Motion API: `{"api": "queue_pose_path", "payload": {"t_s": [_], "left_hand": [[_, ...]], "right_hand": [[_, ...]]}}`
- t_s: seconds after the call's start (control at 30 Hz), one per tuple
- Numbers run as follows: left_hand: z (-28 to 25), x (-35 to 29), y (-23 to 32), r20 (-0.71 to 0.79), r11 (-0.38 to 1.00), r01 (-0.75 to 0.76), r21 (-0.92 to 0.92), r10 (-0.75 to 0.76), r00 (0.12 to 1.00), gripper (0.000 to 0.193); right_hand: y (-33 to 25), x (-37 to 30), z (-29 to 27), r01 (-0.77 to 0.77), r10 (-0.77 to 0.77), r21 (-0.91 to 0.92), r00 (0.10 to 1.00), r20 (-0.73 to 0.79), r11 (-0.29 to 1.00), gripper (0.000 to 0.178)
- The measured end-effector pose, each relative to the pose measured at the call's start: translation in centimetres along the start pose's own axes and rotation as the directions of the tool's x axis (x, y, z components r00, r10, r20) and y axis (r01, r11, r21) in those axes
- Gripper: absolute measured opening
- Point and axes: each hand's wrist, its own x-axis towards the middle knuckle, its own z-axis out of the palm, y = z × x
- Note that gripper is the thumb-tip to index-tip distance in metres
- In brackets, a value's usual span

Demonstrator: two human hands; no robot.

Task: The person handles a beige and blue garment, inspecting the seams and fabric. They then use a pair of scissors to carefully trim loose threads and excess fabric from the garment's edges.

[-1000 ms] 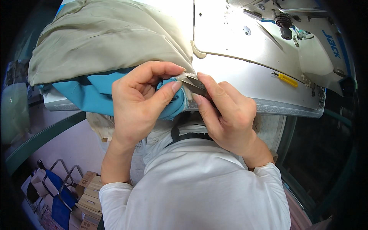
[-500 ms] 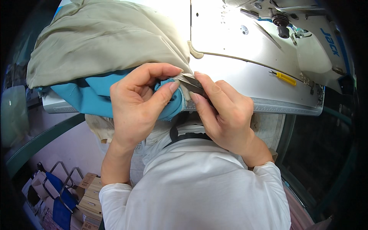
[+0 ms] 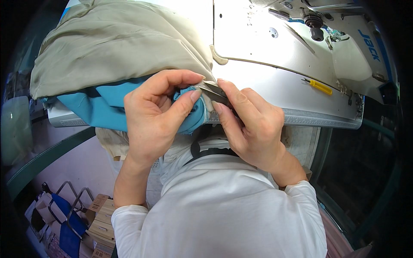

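My left hand [image 3: 157, 114] pinches a bunched edge of fabric between thumb and forefinger. The cloth there is teal [image 3: 92, 101] with a beige layer [image 3: 124, 43] spread over it to the left. My right hand [image 3: 254, 122] holds small dark thread snips [image 3: 217, 92] between thumb and fingers. Their narrow tips point left and lie against the pinched edge, close to my left fingertips. Whether a thread lies between the blades is too small to tell.
A sewing machine [image 3: 365, 47] stands at the right of the white table [image 3: 258, 88]. A yellow-handled seam ripper [image 3: 320, 87] lies near the table's front edge. Down on the left are a blue folding chair [image 3: 71, 223] and a wooden drawer unit [image 3: 102, 223].
Both hands stay almost where they were, still on the fabric edge and the snips. The picture has shifted very slightly.
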Motion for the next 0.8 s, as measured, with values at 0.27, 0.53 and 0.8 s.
{"api": "queue_pose_path", "payload": {"t_s": [0.27,0.53,0.8], "left_hand": [[-0.12,-0.05,-0.06,0.010,0.999,0.027,0.019,-0.027,1.000,0.025],[0.00,0.01,-0.25,-0.002,1.000,0.013,-0.007,-0.013,1.000,0.025],[0.06,-0.02,-0.23,-0.001,1.000,0.007,0.014,-0.007,1.000,0.025]], "right_hand": [[-0.05,0.06,0.10,-0.003,0.004,0.017,1.000,-0.005,1.000,0.038],[0.01,-0.17,0.14,-0.009,0.009,0.030,1.000,-0.004,0.999,0.037],[0.03,-0.12,0.26,-0.016,0.016,0.018,1.000,-0.001,1.000,0.037]]}}
